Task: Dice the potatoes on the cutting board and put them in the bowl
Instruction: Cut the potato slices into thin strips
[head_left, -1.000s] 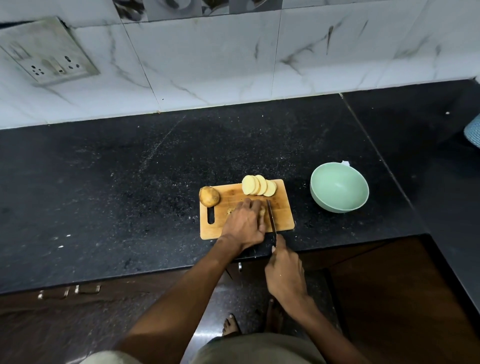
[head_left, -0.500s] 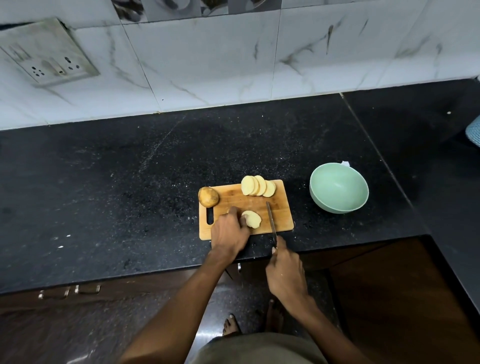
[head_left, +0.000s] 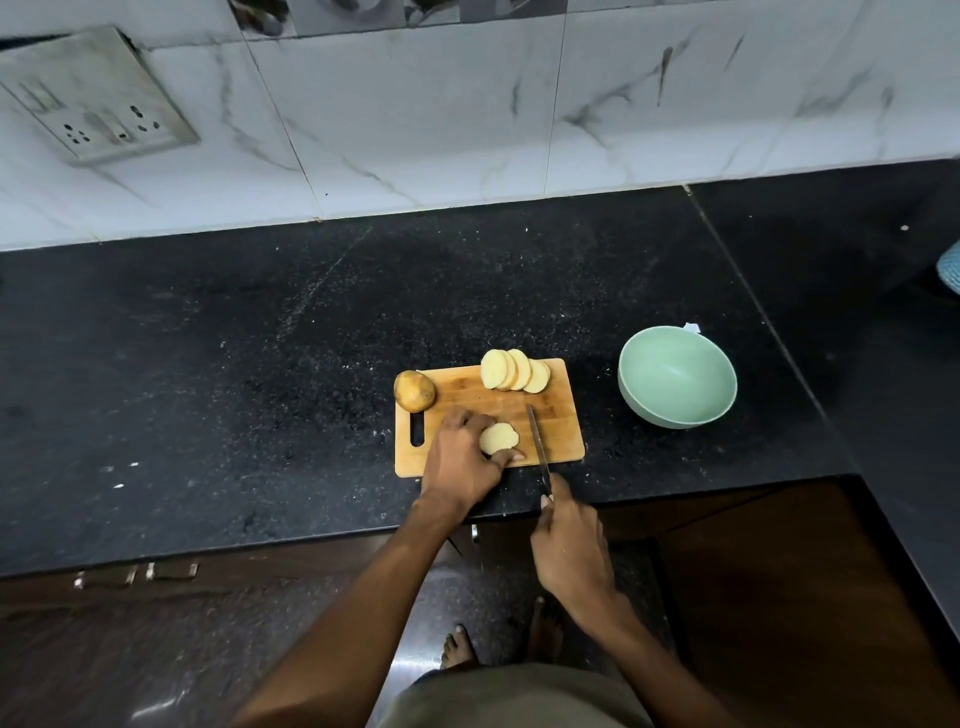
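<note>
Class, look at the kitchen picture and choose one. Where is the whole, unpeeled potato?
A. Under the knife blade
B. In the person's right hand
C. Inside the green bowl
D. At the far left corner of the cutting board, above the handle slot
D: the whole potato sits at the far left corner of the cutting board, just beyond its handle slot, touched by neither hand.

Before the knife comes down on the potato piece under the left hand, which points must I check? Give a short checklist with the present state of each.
1. Potato piece lies on the cutting board: ok.
2. Left hand steadies the piece: ok, fingers curl round it.
3. Left fingertips out of the blade's path: cannot tell; the thumb lies close to it.
4. Right hand grips the knife: ok.
5. Blade lined up over the piece: not ok, it lies beside it.
6. Bowl ready and empty: ok.
</note>
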